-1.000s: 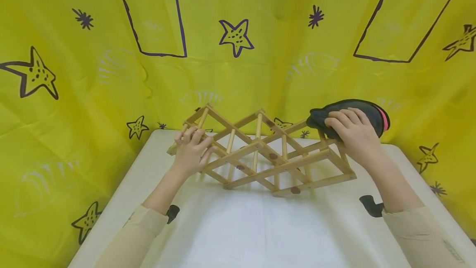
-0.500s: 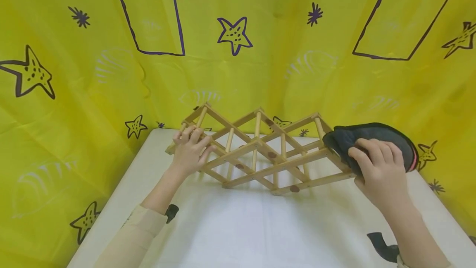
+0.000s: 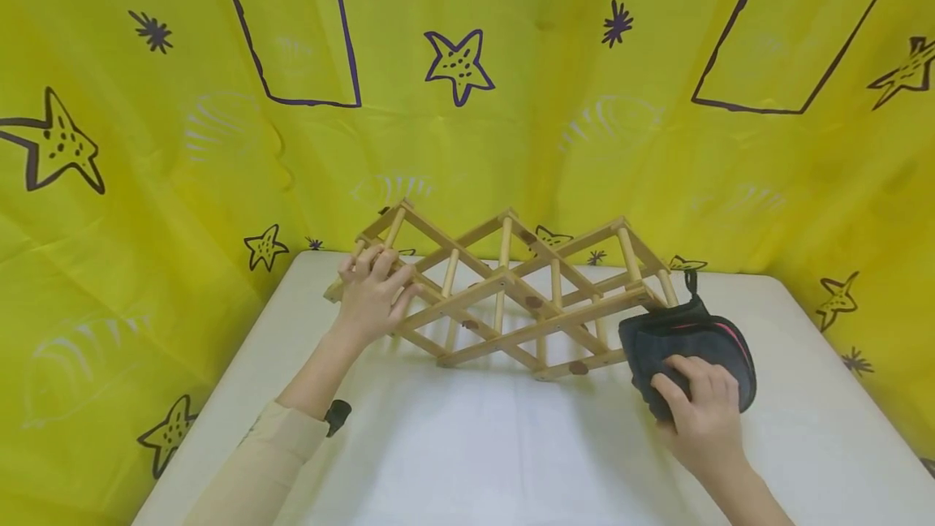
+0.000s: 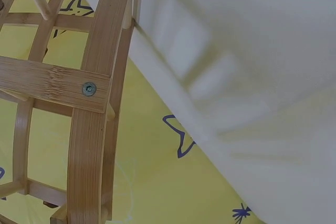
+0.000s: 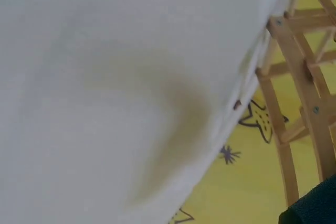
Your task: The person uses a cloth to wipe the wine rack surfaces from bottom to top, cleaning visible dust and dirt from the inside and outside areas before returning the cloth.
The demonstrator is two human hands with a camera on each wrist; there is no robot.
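Observation:
A folding wooden lattice rack, made of crossed slats and round dowels, stands on the white table in the head view. My left hand holds its left end, fingers bent over the top slats. At the rack's right end, my right hand grips a dark, soft fabric pouch-like item with a pink-red edge and a small hanging loop. The item overlaps the rack's lower right corner. Close slats of the rack fill the left side of the left wrist view. A corner of the dark item shows in the right wrist view.
The white table has rounded far corners. Behind it hangs a yellow curtain printed with stars, fish and frames. A black strap end shows by the left sleeve.
My right hand has moved the dark item from over the rack's right top, out to the right, then down toward me beside its right end. The left hand stays on the rack.

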